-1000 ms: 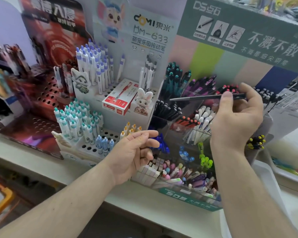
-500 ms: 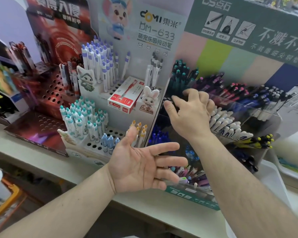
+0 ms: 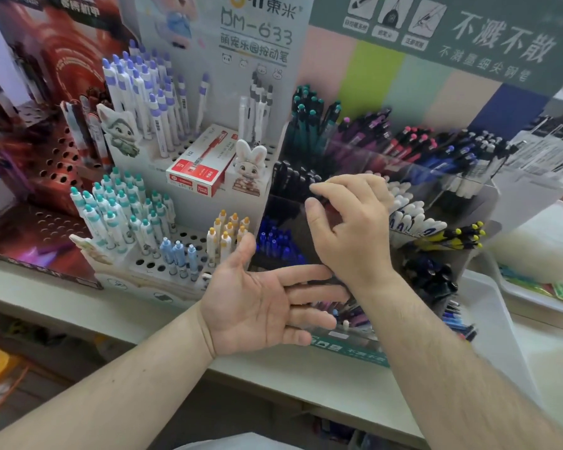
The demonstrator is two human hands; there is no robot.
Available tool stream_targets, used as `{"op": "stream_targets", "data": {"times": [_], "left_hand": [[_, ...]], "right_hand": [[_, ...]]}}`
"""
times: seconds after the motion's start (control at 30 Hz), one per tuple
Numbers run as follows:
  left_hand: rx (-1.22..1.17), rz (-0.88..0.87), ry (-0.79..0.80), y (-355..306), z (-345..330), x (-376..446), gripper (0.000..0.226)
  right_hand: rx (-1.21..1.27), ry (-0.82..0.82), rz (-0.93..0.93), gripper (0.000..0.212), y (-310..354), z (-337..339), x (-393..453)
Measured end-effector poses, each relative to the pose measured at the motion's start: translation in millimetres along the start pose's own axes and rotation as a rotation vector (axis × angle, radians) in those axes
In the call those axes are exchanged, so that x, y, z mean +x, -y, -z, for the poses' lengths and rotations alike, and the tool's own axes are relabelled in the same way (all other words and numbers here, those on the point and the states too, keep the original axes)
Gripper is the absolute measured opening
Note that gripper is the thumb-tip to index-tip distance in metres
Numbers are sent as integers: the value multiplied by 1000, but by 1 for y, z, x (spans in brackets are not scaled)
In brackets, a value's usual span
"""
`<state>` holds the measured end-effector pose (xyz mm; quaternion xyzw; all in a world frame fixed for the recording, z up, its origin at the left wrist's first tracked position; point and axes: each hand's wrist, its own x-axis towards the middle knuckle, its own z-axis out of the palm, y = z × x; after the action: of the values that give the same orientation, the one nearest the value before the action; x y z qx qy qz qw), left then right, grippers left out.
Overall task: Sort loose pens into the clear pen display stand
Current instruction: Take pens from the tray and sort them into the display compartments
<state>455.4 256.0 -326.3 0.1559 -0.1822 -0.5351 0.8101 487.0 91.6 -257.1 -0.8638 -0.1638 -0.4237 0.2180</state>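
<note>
The clear pen display stand (image 3: 347, 349) sits on the counter, its tiered compartments packed with pens sorted by colour. Black pens (image 3: 291, 180) fill the left middle compartment and blue pens (image 3: 275, 243) the one below. My right hand (image 3: 348, 225) hovers just right of the black pens with fingers loosely curled, thumb and forefinger apart, and I see no pen in it. Lower down, in front of the stand, my left hand (image 3: 264, 308) lies palm up with straight fingers and holds nothing.
A white DM-633 rack (image 3: 163, 264) of white pens stands left of the stand, with a red pen box (image 3: 199, 164) and a rabbit figure (image 3: 251, 167) on it. A red perforated display (image 3: 46, 157) is far left. A white tray (image 3: 501, 319) lies at right.
One second ago my right hand held a black pen out to the right. It swept left to the black-pen compartment and now holds nothing. My left hand opened palm up and drifted right.
</note>
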Motion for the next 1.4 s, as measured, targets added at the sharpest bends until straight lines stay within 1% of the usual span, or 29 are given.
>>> {"op": "stream_targets", "data": {"times": [0.07, 0.1, 0.13, 0.2, 0.23, 0.27, 0.3, 0.37, 0.43, 0.5, 0.53, 0.57, 0.6, 0.67, 0.7, 0.8, 0.9, 0.97, 1.03, 1.1, 1.17, 1.2, 1.27, 1.4], "left_hand": [[25, 32, -68, 6, -3, 9, 106], [56, 48, -140, 9, -6, 14, 100], [115, 60, -248, 13, -9, 21, 90], [296, 61, -512, 23, -14, 38, 61], [370, 54, -616, 29, -15, 46, 51], [407, 47, -679, 35, -16, 54, 47], [417, 46, -710, 41, -17, 62, 47], [452, 73, -718, 51, -20, 76, 44], [496, 97, -684, 60, -24, 88, 37], [501, 97, -641, 67, -29, 99, 31], [495, 100, -632, 70, -30, 103, 29], [488, 105, -629, 73, -31, 107, 27], [486, 109, -627, 76, -32, 111, 25], [478, 119, -629, 81, -34, 119, 24], [470, 124, -630, 84, -35, 123, 24], [459, 125, -634, 91, -37, 133, 25], [464, 123, -648, 97, -40, 144, 26], [471, 125, -657, 101, -41, 150, 25], [479, 127, -662, 105, -41, 156, 24], [493, 123, -667, 107, -41, 160, 24], [504, 111, -677, 109, -40, 164, 25], [504, 107, -682, 111, -40, 166, 26], [497, 98, -689, 115, -40, 170, 27], [515, 112, -709, 120, -43, 180, 25]], "right_hand": [[30, -55, -8, 14, -5, 14, -16], [37, -77, -15, 13, -7, 21, -26], [39, -94, -22, 13, -11, 29, -36], [23, -114, -33, 14, -19, 45, -59], [12, -118, -36, 15, -24, 53, -70], [2, -121, -43, 16, -29, 61, -81], [-8, -125, -56, 17, -34, 68, -92], [-24, -137, -101, 18, -45, 82, -110], [-39, -148, -176, 17, -58, 96, -128], [-73, -133, -298, 17, -77, 109, -148], [-106, -94, -389, 18, -89, 116, -159], [-145, -21, -503, 17, -102, 122, -170], [-189, 90, -636, 15, -116, 128, -181], [-264, 370, -890, 12, -144, 139, -200], [-293, 484, -974, 12, -156, 143, -208], [-327, 703, -1105, 24, -176, 150, -220], [-364, 872, -1173, 40, -189, 146, -224], [-372, 985, -1213, 43, -195, 141, -230], [-395, 1088, -1149, 36, -201, 139, -238], [-513, 1196, -937, 28, -207, 141, -243], [-667, 1254, -678, 29, -216, 148, -243], [-717, 1261, -595, 30, -223, 151, -243], [-768, 1256, -516, 37, -239, 156, -244], [-788, 1134, -384, 59, -267, 151, -244]]}}
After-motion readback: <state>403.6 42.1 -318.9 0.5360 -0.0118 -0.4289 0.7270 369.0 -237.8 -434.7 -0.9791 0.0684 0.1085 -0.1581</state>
